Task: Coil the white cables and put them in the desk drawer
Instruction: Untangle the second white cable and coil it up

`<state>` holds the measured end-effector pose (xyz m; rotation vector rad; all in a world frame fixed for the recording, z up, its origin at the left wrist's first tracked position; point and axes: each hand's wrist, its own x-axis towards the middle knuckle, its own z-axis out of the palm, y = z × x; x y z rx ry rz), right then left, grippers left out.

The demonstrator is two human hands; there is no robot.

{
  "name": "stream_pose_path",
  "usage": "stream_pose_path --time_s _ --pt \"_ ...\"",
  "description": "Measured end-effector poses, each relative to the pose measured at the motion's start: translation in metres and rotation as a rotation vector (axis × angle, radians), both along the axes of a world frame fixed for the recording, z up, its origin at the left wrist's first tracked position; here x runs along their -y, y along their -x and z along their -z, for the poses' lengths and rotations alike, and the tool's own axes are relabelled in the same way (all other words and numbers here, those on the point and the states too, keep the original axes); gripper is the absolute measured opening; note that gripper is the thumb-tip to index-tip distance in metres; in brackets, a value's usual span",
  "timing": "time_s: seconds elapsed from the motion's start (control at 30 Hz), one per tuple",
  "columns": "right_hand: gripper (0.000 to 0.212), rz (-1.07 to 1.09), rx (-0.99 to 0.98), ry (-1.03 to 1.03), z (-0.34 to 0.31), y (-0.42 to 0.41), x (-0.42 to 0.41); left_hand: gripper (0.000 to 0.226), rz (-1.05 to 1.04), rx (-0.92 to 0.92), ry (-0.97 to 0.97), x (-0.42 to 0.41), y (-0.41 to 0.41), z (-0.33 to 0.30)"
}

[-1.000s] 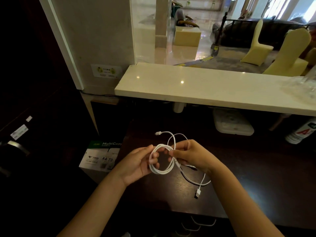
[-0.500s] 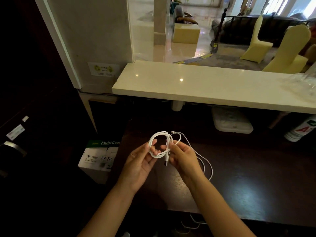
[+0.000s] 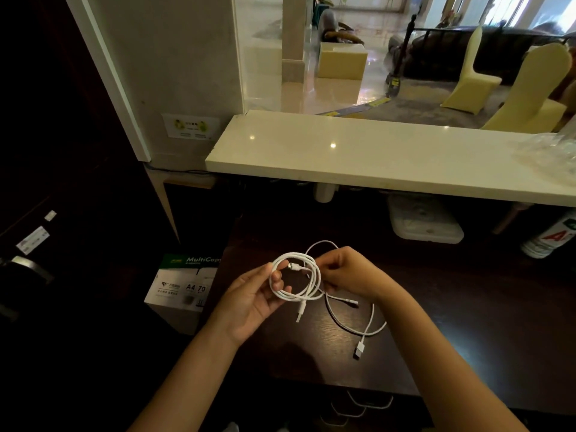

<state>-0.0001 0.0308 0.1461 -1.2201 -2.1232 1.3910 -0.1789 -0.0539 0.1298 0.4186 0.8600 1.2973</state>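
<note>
A white cable coil [image 3: 291,295] hangs in the air above the dark desk [image 3: 467,332]. My left hand [image 3: 249,300] holds its left side, thumb through the loops. My right hand [image 3: 349,272] pinches the coil's right side. One plug dangles below the coil. A second white cable [image 3: 371,319] lies loose on the desk under my right wrist, its USB plug [image 3: 359,350] pointing toward me. Drawer handles [image 3: 367,403] show below the desk's front edge; the drawer itself is too dark to tell open or closed.
A pale stone counter [image 3: 389,157] overhangs the back of the desk. Under it sit a white box [image 3: 424,226] and a bottle [image 3: 548,241] at the right. A carton of A4 paper [image 3: 184,285] stands on the floor left of the desk.
The coil is now wound into a larger ring and held lower. The loose second cable and its USB plug have come into plain view on the desk beneath my right wrist.
</note>
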Motion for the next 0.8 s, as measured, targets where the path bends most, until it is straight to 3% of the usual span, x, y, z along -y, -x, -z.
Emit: stream_pose_path --time_s 0.17,0.27,0.37,0.47,0.57,0.8 --pt "0.035 0.025 -0.182 0.122 -0.006 0.005 0.001 0.026 -0.024 0.033 0.043 0.000 0.003 0.003" --pt "0.032 -0.027 -0.227 0.083 -0.010 0.011 0.007 0.021 -0.054 0.048 0.069 0.000 0.004 0.004" --pt "0.046 -0.107 -0.122 -0.172 -0.007 0.020 0.010 0.028 -0.078 0.048 0.091 0.000 0.003 0.005" --pt "0.027 -0.045 0.017 -0.572 -0.004 0.028 0.012 0.020 -0.055 0.020 0.091 0.001 0.000 0.003" --pt "0.038 -0.052 0.186 -0.949 0.002 0.030 0.011 0.019 -0.071 -0.007 0.107 0.002 -0.001 0.003" --pt "0.034 -0.154 0.238 -1.219 0.009 0.029 0.013 0.018 -0.098 -0.042 0.158 0.005 -0.001 0.006"
